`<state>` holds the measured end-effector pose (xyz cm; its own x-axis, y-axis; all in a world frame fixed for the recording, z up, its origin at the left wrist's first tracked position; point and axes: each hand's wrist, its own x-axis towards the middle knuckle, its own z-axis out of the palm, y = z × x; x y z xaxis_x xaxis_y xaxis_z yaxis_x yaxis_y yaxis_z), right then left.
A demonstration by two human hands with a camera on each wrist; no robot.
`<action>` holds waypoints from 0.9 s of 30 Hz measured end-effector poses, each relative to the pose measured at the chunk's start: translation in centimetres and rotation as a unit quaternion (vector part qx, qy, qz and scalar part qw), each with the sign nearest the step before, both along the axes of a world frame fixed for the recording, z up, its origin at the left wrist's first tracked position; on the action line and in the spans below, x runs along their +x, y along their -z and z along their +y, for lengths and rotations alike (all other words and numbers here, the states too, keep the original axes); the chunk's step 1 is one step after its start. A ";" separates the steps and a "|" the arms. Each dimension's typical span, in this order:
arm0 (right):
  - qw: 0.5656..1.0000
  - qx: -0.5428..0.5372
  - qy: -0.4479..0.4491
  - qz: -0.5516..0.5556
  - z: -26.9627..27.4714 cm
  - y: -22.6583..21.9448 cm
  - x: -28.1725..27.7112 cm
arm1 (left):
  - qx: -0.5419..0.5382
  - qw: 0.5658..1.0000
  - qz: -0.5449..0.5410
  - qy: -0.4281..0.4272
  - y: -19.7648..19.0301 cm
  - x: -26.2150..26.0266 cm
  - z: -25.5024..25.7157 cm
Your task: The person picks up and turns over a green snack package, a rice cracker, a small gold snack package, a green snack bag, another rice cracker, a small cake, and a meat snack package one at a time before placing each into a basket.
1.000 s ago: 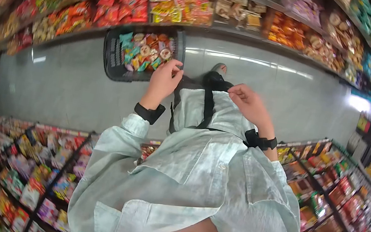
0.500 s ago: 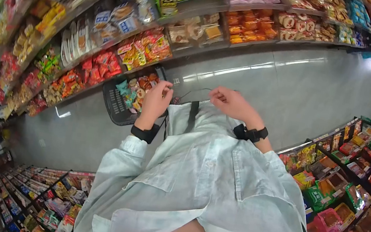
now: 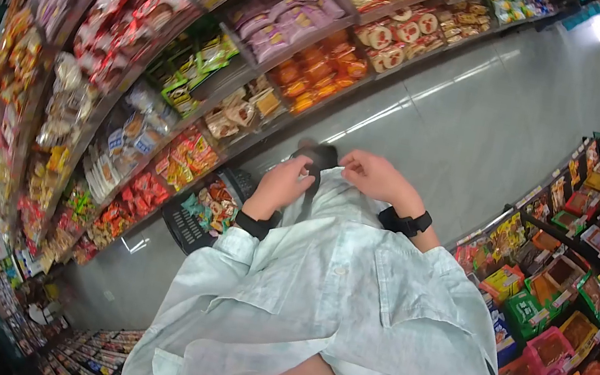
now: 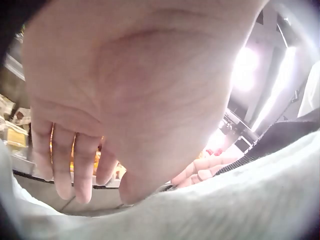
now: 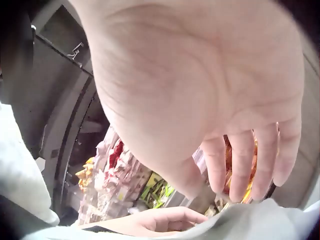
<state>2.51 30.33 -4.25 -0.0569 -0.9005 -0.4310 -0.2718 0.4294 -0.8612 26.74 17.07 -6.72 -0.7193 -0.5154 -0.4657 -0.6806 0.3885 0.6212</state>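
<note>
In the head view my left hand (image 3: 286, 185) hovers in front of the body with loosely bent fingers and nothing in them. My right hand (image 3: 378, 179) is held level beside it, also empty, a short gap away. Both palms fill their wrist views; the left fingers (image 4: 85, 165) and right fingers (image 5: 242, 165) hang down relaxed. Nearest to the left hand is a black shopping basket (image 3: 184, 227) on the floor, holding wrapped snacks (image 3: 215, 205). The left forearm overlaps the basket's right side.
Tiered shelves of bagged snacks (image 3: 290, 17) rise along the left, with orange packets (image 3: 320, 71) on the lower tier. Display bins of packaged food (image 3: 563, 290) line the right. Grey tiled floor (image 3: 450, 110) runs between them, and a dark shoe (image 3: 319, 155) shows past the hands.
The whole view has turned, so the shelves now slant steeply on the left. The basket appears lower and closer to the left sleeve. Both hands stay empty, slightly closer together.
</note>
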 end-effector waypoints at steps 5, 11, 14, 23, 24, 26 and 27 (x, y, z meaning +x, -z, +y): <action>0.993 0.034 0.113 0.000 1.9 0.8 -6.0 | 0.046 0.988 -0.021 0.145 2.8 -8.8 -4.8; 0.949 0.092 0.300 0.031 2.5 0.3 -12.4 | -0.050 0.955 0.050 0.288 4.5 -22.1 -12.4; 0.932 0.097 0.346 0.044 0.5 -1.0 -15.0 | -0.042 0.947 0.077 0.308 3.3 -28.8 -16.3; 0.966 0.114 0.231 0.008 -8.4 -0.8 -24.8 | -0.249 0.953 0.155 0.081 2.0 -37.4 -25.6; 0.968 0.105 0.229 0.009 -9.3 -0.5 -26.4 | -0.260 0.953 0.131 0.079 2.2 -37.4 -25.7; 0.971 0.088 0.221 0.008 -11.3 0.5 -30.0 | -0.233 0.964 0.099 0.075 2.1 -37.4 -25.9; 0.976 0.076 0.203 -0.001 -12.3 1.5 -32.0 | -0.220 0.970 0.081 0.070 1.9 -37.5 -25.9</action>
<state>-29.50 18.02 -5.70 -0.3951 -0.7301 -0.5576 -0.0512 0.6236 -0.7801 -10.72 -8.79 -8.58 -0.8416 -0.5311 -0.0987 -0.5100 0.7209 0.4693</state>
